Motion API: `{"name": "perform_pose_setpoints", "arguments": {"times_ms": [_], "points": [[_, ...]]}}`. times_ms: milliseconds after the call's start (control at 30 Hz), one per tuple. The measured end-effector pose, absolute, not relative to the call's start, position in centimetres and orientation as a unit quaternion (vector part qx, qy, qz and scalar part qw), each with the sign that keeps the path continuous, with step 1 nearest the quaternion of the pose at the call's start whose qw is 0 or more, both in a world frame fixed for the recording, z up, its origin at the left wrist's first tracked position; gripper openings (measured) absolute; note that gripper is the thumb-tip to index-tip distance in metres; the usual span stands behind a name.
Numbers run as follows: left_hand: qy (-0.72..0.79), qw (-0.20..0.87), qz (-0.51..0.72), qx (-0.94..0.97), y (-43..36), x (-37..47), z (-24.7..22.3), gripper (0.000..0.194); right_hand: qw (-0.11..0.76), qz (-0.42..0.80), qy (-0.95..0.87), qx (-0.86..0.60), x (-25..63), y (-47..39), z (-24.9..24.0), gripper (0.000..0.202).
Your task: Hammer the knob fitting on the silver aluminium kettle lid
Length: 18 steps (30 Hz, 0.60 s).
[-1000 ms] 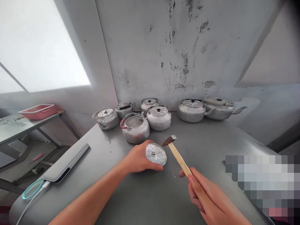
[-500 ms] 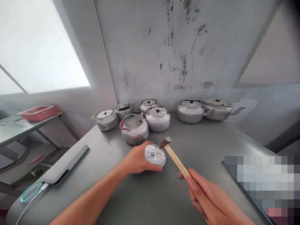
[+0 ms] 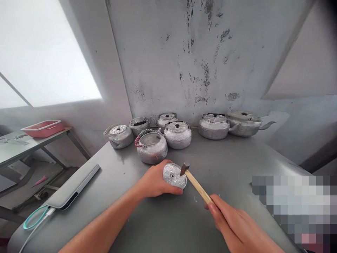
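Note:
My left hand (image 3: 159,181) grips a round silver kettle lid (image 3: 174,175) by its edge, thumb along the near side. The lid is tilted, its dented face towards me, with a small dark hole in the middle. In my right hand (image 3: 226,216) is a small hammer (image 3: 198,186), held by its pale wooden handle. The hammer's metal head is at the lid's right rim; whether it touches cannot be made out. Just beyond my left hand stands an open kettle (image 3: 152,151) without a lid, its handle wrapped in red and green cord.
Several more silver kettles, among them a lidded one (image 3: 177,137) and one with a long spout (image 3: 244,126), line the table's (image 3: 223,158) back. A white power bank (image 3: 75,188) with cables lies left. A pink basket (image 3: 43,129) sits on a side table. The right corner is pixelated.
The hammer head has come down slightly and left, onto or close to the lid's right rim. My right hand has dropped a little; the left still grips the lid.

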State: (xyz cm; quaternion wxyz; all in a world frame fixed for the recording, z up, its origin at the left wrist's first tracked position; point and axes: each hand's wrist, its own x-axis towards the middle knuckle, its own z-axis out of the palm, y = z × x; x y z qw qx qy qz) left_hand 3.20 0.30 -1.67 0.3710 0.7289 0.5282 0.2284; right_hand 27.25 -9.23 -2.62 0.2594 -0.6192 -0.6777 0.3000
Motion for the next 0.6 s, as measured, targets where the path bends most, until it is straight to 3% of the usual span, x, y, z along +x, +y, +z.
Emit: {"name": "perform_pose_setpoints", "arguments": {"times_ms": [600], "points": [[0.525, 0.368, 0.230, 0.732, 0.4, 3.0, -2.0, 0.095, 0.279, 0.330, -0.667, -0.607, 27.4, -9.3, -1.0, 0.033]]}}
